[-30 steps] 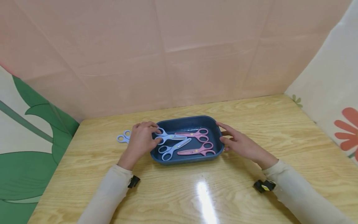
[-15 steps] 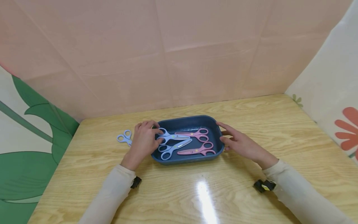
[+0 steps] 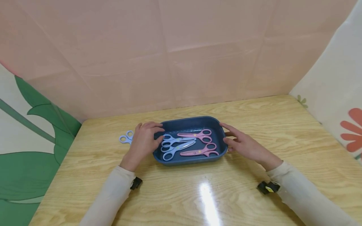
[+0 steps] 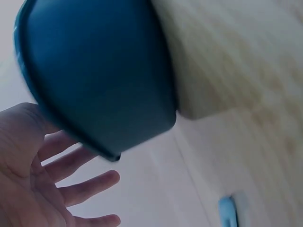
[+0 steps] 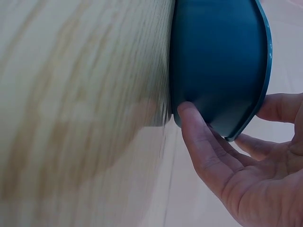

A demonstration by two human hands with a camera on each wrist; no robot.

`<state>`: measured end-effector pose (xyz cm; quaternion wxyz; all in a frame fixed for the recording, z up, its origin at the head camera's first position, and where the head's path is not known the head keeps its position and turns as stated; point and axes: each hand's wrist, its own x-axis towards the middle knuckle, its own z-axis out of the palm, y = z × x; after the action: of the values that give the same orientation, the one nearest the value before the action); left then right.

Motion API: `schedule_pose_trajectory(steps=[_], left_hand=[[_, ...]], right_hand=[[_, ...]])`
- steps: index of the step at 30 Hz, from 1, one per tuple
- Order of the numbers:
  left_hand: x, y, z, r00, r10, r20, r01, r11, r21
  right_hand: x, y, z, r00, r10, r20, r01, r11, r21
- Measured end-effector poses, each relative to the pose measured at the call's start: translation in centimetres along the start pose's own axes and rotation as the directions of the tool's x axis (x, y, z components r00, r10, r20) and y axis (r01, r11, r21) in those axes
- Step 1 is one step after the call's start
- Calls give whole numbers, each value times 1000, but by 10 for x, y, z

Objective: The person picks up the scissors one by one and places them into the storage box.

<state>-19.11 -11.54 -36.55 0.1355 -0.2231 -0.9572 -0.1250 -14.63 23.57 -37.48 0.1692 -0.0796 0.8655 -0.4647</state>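
A dark blue tray point(image 3: 190, 162) stands on the table, holding two pink scissors, the upper pair point(image 3: 201, 135) and the lower pair point(image 3: 198, 152), and two light blue scissors. One blue pair point(image 3: 175, 140) partly overlaps the other blue pair point(image 3: 168, 155). Over the tray's left end is my left hand point(image 3: 144, 139), fingers spread, thumb beside the upper blue handles with nothing visibly held. My right hand point(image 3: 244, 146) grips the right end of the tray, with fingers on both sides of its wall in the right wrist view. More light blue scissors point(image 3: 126, 138) lie left of the tray, partly hidden behind my left hand.
The tray sits on a light wooden table point(image 3: 175, 194). A pink sheet point(image 3: 198, 69) hangs behind it, and patterned cloths with green leaves point(image 3: 22, 172) and a red flower point(image 3: 353, 128) flank the table.
The upper blue scissors have shifted slightly right and down to lie against the other blue pair. My left hand's fingers have come off their handles. The right hand stays at the tray.
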Motion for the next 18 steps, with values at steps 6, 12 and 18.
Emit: schedule_pose_trajectory(steps=[6, 12, 18], left_hand=[[-2, -16, -14, 998, -60, -19, 59, 996, -73], [-4, -34, -30, 994, -104, -21, 101, 988, -114], [-7, -57, -38, 987, -163, 2, 162, 974, -159]], right_hand=[[-2, -1, 0, 1000, -4, 3, 4, 1000, -2], [0, 0, 0, 1000, 1, -4, -1, 1000, -3], [0, 1, -1, 1000, 3, -4, -3, 1000, -12]])
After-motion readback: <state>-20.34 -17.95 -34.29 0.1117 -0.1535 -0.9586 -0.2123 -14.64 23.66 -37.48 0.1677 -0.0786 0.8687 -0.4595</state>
